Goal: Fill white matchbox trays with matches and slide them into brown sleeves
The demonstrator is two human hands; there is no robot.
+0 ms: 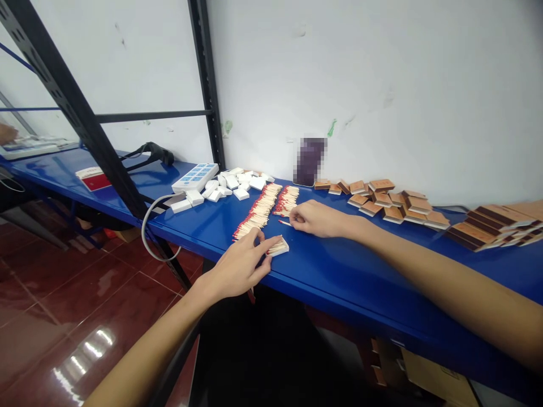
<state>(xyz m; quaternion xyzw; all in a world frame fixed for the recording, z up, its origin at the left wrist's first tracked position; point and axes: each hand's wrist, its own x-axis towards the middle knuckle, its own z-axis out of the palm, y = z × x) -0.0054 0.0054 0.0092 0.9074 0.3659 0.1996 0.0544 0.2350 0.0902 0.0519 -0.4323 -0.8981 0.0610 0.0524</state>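
Note:
A small white matchbox tray (285, 247) with matches lying in it sits near the front edge of the blue table. My left hand (237, 264) grips this tray at its left end, between thumb and fingers. Just behind it, my right hand (316, 219) pinches a single match (284, 223), its red head pointing left. A long row of red-headed matches (259, 210) lies beyond my left hand. Beside that row, close to my right fingertips, is a shorter pile of matches (288, 198).
White small boxes (241, 194) lie heaped at the back left, by a white block with blue panels (196, 177). Brown matchboxes (382, 199) spread along the wall, with stacked ones (479, 226) far right. A blurred phone-like object (311, 161) leans there. A black post (80, 107) rises left.

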